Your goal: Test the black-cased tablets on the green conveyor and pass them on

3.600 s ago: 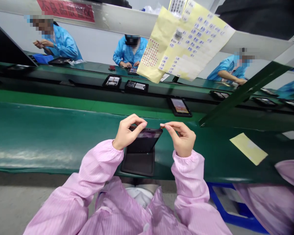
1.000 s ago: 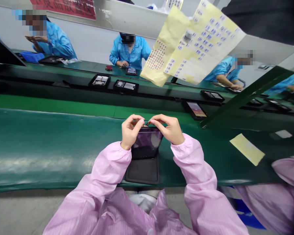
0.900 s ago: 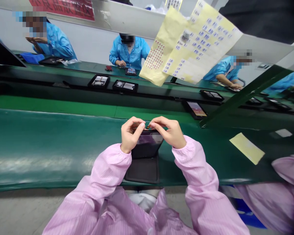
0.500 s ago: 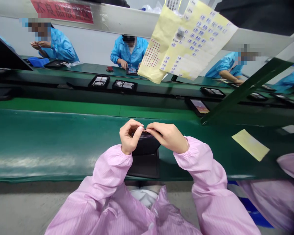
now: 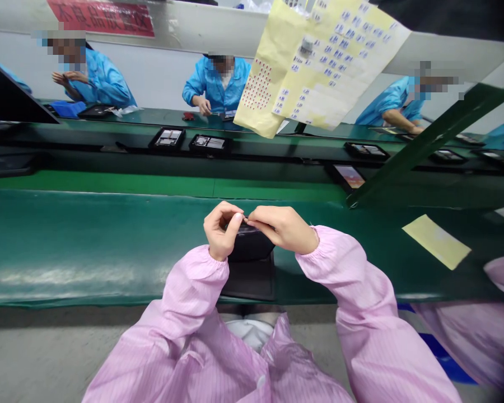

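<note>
Two bare hands are seen at the near part of the bench, left hand point(image 5: 220, 231) and right hand point(image 5: 282, 228) brought close together, fingertips point(image 5: 252, 215) nearly touching. Grip on both sides is closed to a tight pinch at the top edge of a black tablet-type device point(image 5: 250, 244); a tiny part point(image 5: 246, 218) is held there, mostly hidden by fingers, so its kind can't be told. Device is tilted, its upper edge under the fingers, lower edge hidden behind the L cuff and leaning toward a dark flat pad point(image 5: 248, 281) near the bench's front edge. Open green mat of the bench point(image 5: 88, 246) is seen L and R of the hands, w/ a yellow paper slip point(image 5: 437, 242) well off to the R. Black trays w/ devices point(image 5: 167, 137) are lined along the far bench section, beyond a long green edge. Blue-smocked co-workers point(image 5: 216, 84) are seen across it, hands at their own work, below a hanging yellow sheet point(image 5: 319, 61).
</note>
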A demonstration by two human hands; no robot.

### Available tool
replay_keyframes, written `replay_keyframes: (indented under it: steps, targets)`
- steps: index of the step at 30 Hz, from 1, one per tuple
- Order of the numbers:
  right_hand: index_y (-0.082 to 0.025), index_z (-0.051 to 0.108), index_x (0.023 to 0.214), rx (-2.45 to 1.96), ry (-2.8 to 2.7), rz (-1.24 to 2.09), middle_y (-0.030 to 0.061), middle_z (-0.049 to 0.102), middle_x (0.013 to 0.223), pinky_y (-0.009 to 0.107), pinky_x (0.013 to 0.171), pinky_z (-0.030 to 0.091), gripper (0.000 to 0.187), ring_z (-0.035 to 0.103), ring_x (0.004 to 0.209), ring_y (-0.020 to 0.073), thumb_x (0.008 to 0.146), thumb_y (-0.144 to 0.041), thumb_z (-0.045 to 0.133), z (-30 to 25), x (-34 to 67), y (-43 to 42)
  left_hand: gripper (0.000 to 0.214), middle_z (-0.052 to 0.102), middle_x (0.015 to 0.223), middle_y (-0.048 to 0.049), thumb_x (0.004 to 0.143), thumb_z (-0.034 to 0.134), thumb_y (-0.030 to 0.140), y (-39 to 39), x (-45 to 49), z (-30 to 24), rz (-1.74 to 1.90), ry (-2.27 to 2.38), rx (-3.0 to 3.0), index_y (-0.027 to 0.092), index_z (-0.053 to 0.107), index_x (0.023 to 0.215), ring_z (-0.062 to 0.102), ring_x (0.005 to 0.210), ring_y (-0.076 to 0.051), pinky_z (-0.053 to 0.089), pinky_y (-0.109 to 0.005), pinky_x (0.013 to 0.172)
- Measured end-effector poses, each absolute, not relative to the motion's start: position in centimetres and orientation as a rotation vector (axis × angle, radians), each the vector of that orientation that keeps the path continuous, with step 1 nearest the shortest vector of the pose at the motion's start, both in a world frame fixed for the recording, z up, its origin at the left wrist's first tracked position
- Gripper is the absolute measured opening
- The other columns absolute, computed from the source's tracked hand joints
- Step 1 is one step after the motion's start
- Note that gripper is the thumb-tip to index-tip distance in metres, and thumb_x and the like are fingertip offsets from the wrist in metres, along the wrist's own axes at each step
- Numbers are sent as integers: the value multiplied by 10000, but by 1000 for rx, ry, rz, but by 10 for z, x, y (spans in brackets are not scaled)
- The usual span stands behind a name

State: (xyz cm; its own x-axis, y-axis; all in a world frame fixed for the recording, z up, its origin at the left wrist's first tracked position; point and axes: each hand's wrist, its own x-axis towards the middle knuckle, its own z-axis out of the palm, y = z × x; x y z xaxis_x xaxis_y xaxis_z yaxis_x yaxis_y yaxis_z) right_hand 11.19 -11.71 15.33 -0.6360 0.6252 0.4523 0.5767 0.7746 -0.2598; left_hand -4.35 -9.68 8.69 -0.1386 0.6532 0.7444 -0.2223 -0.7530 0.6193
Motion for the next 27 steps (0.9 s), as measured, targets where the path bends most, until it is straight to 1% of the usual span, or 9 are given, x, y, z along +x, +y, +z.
replay_keyframes:
  steps: [8, 11, 14, 16, 19, 20, 22, 24, 27]
  targets:
    - [-198, 602, 869, -918, -2389, 255, 24, 680, 818, 230, 671, 438, 241, 607, 719, 131, 974, -325, 426, 151, 113, -110, 90, 577, 721, 3, 852, 609, 257, -92, -43, 85, 1939, 573, 1547, 172, 617, 822, 577, 609, -90, 468, -210, 584]
    - [-201, 595, 946, -949, -2348, 329, 31, 678, 869, 246, 682, 461, 215, 616, 744, 140, 955, -370, 464, 153, 113, -107, 77, 574, 720, 9, 850, 613, 248, -90, -42, 88, 1934, 569, 1523, 176, 624, 825, 577, 603, -83, 467, -201, 584]
    - [-202, 577, 1045, -948, -2231, 422, 41, 659, 902, 262, 693, 494, 260, 624, 764, 148, 928, -424, 507, 155, 121, -104, 86, 582, 722, 12, 847, 619, 265, -86, -43, 88, 1887, 569, 1476, 183, 640, 834, 585, 604, -88, 478, -208, 594]
    - [-213, 564, 1095, -973, -2057, 476, 51, 655, 959, 286, 767, 514, 301, 638, 846, 162, 916, -450, 520, 147, 131, -103, 143, 613, 745, 2, 863, 594, 314, -82, -45, 81, 1823, 559, 1413, 190, 663, 874, 611, 642, -109, 502, -234, 632]
    - [-244, 534, 1171, -1089, -1678, 570, 61, 658, 1061, 351, 925, 490, 385, 632, 1001, 188, 922, -527, 458, 111, 146, -104, 335, 688, 882, -43, 903, 492, 445, -72, -47, 59, 1705, 603, 1282, 181, 688, 966, 661, 811, -168, 524, -295, 770]
    - [-252, 516, 1204, -1134, -1564, 622, 66, 659, 1096, 365, 946, 483, 438, 627, 1032, 194, 923, -570, 412, 93, 148, -105, 406, 701, 934, -59, 910, 452, 491, -68, -47, 51, 1655, 637, 1219, 170, 688, 986, 665, 872, -188, 520, -316, 820]
    - [-260, 459, 1299, -1252, -1433, 838, 88, 630, 1223, 377, 923, 501, 584, 614, 1090, 213, 899, -664, 326, 53, 146, -107, 516, 707, 1006, -84, 910, 384, 564, -60, -43, 36, 1550, 697, 1075, 152, 673, 1025, 662, 960, -220, 504, -354, 895]
    - [-267, 405, 1378, -1357, -1354, 945, 87, 532, 1381, 397, 982, 469, 665, 542, 1221, 231, 887, -697, 278, 19, 139, -107, 583, 705, 1040, -97, 905, 331, 610, -49, -37, 27, 1445, 710, 958, 149, 640, 1083, 662, 990, -240, 500, -385, 918]
    - [-255, 331, 1444, -1446, -1256, 887, 79, 429, 1475, 412, 1089, 371, 705, 417, 1346, 238, 895, -687, 235, -8, 127, -101, 656, 714, 1003, -105, 896, 269, 655, -30, -22, 21, 1318, 722, 910, 145, 614, 1122, 676, 957, -251, 514, -391, 886]
